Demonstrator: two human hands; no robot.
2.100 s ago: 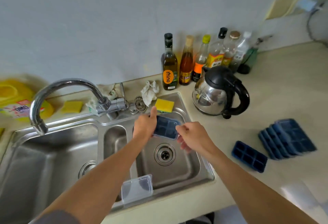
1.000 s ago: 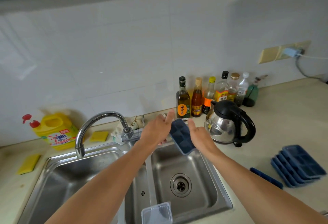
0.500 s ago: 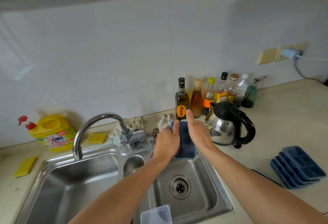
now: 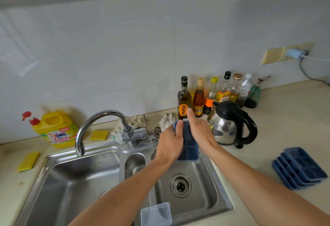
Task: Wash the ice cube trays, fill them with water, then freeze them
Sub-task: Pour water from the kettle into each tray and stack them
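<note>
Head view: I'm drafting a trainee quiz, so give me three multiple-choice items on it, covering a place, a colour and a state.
1. The ice cube tray is held over: A the left basin; B the right basin; C the kettle.
2. The detergent jug is: A green; B white; C yellow.
3. The left hand: A grips the tray; B hangs idle; C is out of view.
Key: 1 B, that basin's drain shows just below the tray; 2 C, its body is yellow; 3 A, its thumb wraps the tray's edge.

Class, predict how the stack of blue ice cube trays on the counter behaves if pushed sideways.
The stack of trays sits staggered, so it would probably slide apart. Thin hollow plastic suggests light; the smooth counter likely lets it skid.
</note>
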